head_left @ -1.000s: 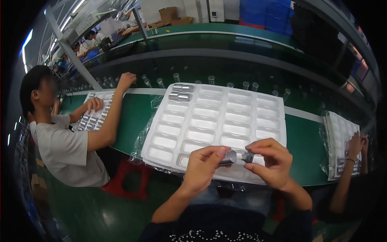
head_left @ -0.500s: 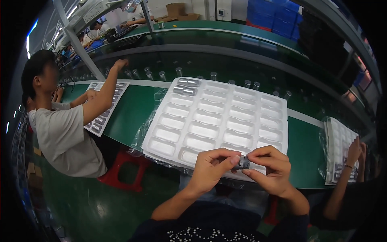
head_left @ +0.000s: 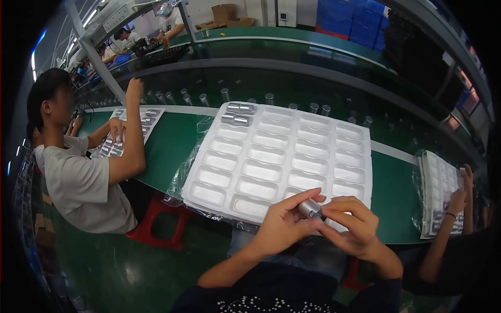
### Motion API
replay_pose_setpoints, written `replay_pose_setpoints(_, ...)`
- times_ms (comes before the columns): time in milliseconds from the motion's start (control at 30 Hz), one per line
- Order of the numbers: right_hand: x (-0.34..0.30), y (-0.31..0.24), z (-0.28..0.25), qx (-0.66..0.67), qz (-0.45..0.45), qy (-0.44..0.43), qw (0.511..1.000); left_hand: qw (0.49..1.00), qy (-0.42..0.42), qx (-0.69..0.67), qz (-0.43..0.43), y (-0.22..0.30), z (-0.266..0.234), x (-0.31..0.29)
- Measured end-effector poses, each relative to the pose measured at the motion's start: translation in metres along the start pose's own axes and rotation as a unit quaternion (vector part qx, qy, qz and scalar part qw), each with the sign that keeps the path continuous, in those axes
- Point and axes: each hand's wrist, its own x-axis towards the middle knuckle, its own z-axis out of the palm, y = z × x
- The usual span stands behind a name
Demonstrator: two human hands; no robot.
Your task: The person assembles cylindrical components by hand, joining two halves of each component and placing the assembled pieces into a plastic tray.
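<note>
A short silver metal cylinder is held in front of me, above the near edge of a white moulded tray. My left hand has it pinched between thumb and fingers, tilted so that a dark, notched end faces right. At that end, the fingers of my right hand are closed on the cylinder's edge; its thumb is partly hidden. Silver cylinders lie in the two farthest pockets of the tray's left column. The other pockets that show are bare white, and my hands cover some at the near right.
Beyond the tray, loose silver cylinders stand along a dark green belt. A co-worker sits at left by another filled tray. At right, someone's hands work over a tray. Clear plastic film edges my tray.
In my hands the cylinder has turned, now showing its silver side and notched end. Cylinders on the belt have shifted left. The left co-worker's raised hand has moved left, the other onto the tray.
</note>
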Motion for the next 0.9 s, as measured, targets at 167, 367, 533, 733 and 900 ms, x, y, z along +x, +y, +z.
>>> replay_pose_setpoints(167, 0.001, 0.004, 0.007, -0.084, -0.099, 0.052, 0.990, 0.997, -0.042, 0.057, -0.002, -0.001, -0.001, 0.008)
replay_pose_setpoints(367, 0.008, 0.010, 0.008, -0.110, -0.112, 0.041, 0.987, 0.982, -0.061, 0.179, 0.010, -0.006, -0.008, 0.012)
replay_pose_setpoints(533, 0.018, 0.029, -0.008, -0.127, -0.164, -0.005, 0.978, 0.947, -0.088, 0.308, -0.008, 0.031, -0.005, 0.021)
replay_pose_setpoints(733, 0.026, 0.165, -0.091, -0.126, 0.253, 0.202, 0.938, 0.680, 0.041, 0.695, 0.229, 0.096, -0.093, 0.069)
replay_pose_setpoints(900, -0.002, 0.272, -0.111, -0.303, 0.350, 0.083, 0.883, 0.644, 0.056, 0.738, 0.195, 0.120, -0.150, 0.115)
